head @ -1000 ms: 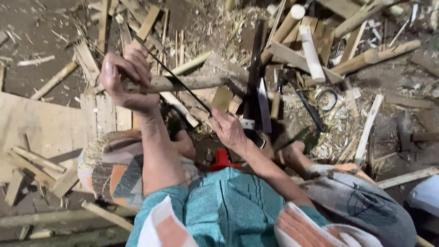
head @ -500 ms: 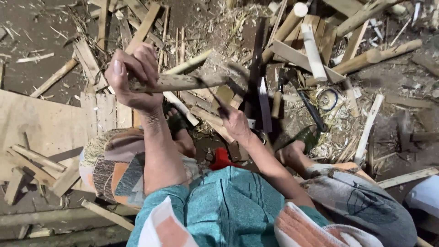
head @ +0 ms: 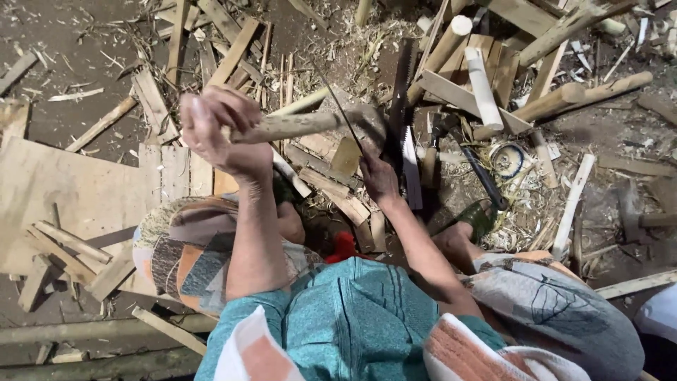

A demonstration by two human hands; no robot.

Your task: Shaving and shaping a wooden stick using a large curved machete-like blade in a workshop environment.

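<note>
**Wooden-handled tool lowered onto small wood block**

Change vs. earlier frames: the wooden-handled tool [head: 296,125] now sits lower and closer to level, w/ its dark head end over the small wood block [head: 347,155]. A second ago the handle was raised higher and the right hand was open-fingered, further back toward the body. Judgement: this reads as the strike or split phase — block positioned, tool brought down on it. Contact between head and block can't be confirmed; that zone is shadowed.

Appearance of tool: pale, round, rough-barked handle, running roughly left-right; head end dark, shape unclear. A thin dark strip [head: 337,106] crosses in front of it at a slant — what it belongs to can't be told.

Hands:
- Left hand [head: 222,130] — closed tight around the handle's near end, knuckles up.
- Right hand [head: 377,176] — fingers narrow, pressed at the block's lower edge, steadying it approx. upright. Full grip can't be told.

Surroundings: block stands on ground among offcut slats [head: 338,197], just left of a hand saw [head: 407,141] lying blade-up-frame. Round pale pegs [head: 483,85] lie beyond, upper right. Flat plywood sheet [head: 63,190] to the left. The person's knees, in patterned cloth, flank the work area.
</note>
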